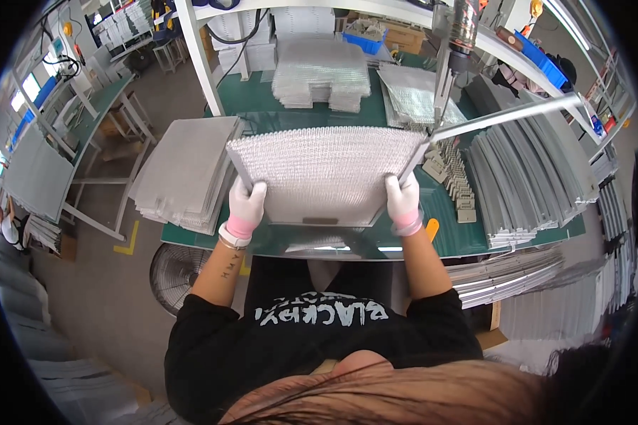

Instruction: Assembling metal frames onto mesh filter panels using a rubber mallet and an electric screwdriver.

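Note:
A silvery mesh filter panel (pixel 326 173) is held upright and slightly tilted above the green bench. Grey metal edging runs along its left and right sides. My left hand (pixel 247 204), in a white glove with a pink cuff, grips its left edge. Gloved the same way, my right hand (pixel 403 201) is closed on the right edge. From the panel's upper right corner a long thin metal strip (pixel 510 117) sticks out to the right; whether it is joined to the edging I cannot tell. A small dark plate (pixel 320 220) shows near the panel's lower edge.
Flat panels (pixel 184 166) are stacked on the left, mesh sheets (pixel 319 67) at the back. Metal frames (pixel 532 173) lie in overlapping rows on the right, beside small metal plates (pixel 463 191) and an orange tool (pixel 432 228). A power tool (pixel 466 28) hangs over the bench (pixel 333 241).

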Motion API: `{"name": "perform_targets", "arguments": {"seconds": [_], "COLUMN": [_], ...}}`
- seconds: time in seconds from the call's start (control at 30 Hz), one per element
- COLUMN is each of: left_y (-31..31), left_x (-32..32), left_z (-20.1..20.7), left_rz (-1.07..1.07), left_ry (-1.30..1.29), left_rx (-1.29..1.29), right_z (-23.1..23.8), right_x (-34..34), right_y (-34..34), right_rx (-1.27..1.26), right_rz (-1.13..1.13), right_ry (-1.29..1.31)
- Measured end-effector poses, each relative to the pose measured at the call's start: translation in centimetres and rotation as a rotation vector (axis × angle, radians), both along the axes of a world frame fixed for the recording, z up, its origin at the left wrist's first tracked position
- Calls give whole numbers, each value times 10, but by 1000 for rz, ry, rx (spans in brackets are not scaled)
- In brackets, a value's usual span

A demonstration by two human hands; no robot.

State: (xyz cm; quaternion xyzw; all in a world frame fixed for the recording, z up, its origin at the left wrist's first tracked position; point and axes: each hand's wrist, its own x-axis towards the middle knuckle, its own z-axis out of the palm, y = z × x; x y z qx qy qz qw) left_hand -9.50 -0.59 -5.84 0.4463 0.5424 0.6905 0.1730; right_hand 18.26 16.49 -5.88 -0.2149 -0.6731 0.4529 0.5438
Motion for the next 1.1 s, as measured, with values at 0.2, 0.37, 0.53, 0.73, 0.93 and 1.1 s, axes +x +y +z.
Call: {"name": "perform_targets", "arguments": {"seconds": [0.2, 0.37, 0.53, 0.73, 0.93, 1.1], "left_y": [-12, -7, 6, -20, -41, -26], "left_x": [-24, -23, -18, -15, -20, -38], "left_z": [0, 83, 87, 69, 27, 5], "left_rz": [-152, -240, 1, -670, -1268, -903], "left_ry": [-42, 27, 44, 192, 466, 998], "left_rx": [-191, 116, 114, 436, -100, -323], "right_z": [3, 87, 101, 72, 36, 5], "right_x": [9, 9, -5, 24, 74, 82], "right_y": [1, -2, -3, -35, -72, -84], "right_rx": [-78, -169, -41, 173, 476, 542], "right_rz": [74, 193, 60, 75, 523, 480], "right_ry": [53, 89, 13, 122, -28, -239]}}
